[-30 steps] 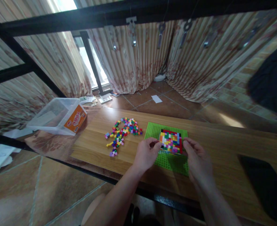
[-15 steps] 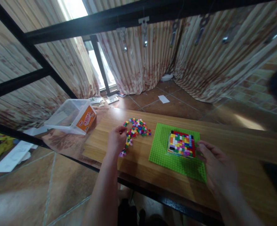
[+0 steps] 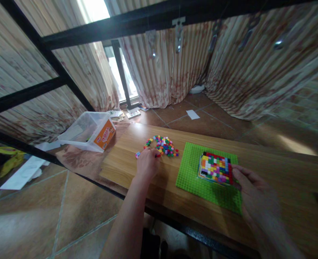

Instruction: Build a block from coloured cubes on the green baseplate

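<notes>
Loose bricks (image 3: 166, 144) on tabletop (image 3: 121, 158), left hand (image 3: 147, 164) over them; right hand (image 3: 256, 189) at right edge of brick block (image 3: 215, 166) on green baseplate (image 3: 188, 174); can't tell either grip; bricks likely light, stiff, slick, pinch opposite sides

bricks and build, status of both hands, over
Left hand at loose bricks, hiding some. Right hand at right edge of build. Build sits on green baseplate.

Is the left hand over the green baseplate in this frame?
No, the left hand is at the loose bricks, left of the green baseplate.
</notes>
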Tool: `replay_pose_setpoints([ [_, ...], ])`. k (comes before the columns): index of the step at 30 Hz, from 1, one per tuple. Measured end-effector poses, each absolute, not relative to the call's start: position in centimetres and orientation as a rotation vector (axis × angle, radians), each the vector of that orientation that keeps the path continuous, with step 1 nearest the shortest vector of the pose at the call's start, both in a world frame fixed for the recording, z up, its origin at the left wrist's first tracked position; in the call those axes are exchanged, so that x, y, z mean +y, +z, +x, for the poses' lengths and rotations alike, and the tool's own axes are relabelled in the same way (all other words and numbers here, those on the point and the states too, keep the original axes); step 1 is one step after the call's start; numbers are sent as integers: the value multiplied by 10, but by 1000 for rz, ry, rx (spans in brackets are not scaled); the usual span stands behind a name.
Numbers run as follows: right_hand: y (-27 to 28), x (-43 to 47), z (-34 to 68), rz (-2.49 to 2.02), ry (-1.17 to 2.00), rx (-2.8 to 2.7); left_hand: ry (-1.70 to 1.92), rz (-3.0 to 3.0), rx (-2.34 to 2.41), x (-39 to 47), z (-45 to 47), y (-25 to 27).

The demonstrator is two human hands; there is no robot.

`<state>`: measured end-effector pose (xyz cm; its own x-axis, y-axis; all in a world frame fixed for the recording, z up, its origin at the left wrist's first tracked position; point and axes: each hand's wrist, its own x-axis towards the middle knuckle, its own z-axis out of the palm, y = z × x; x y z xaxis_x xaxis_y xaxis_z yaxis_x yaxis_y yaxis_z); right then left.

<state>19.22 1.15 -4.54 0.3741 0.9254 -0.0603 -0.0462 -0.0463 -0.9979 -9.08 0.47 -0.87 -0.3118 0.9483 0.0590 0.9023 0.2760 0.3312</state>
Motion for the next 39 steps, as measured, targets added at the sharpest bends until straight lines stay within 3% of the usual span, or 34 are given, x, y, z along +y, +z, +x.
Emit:
replay_pose_setpoints([
  [11, -36, 11, 190, -1386, 993, -787, 361, 1733, 2427, 11, -84, -12],
  [15, -34, 11, 193, -1412, 963, -800, 543, 1745, 2379, 13, -82, -12],
  [21, -22, 6, 193, -1476, 798, -973, 1101, 1475, 1641, 9, -56, -5],
  [31, -4, -11, 171, -1160, 653, -1627, 1113, 971, 1037, -9, 3, 8],
  [39, -7, -14, 167, -1104, 685, -1580, 1157, 890, 975, -10, 16, 6],
])
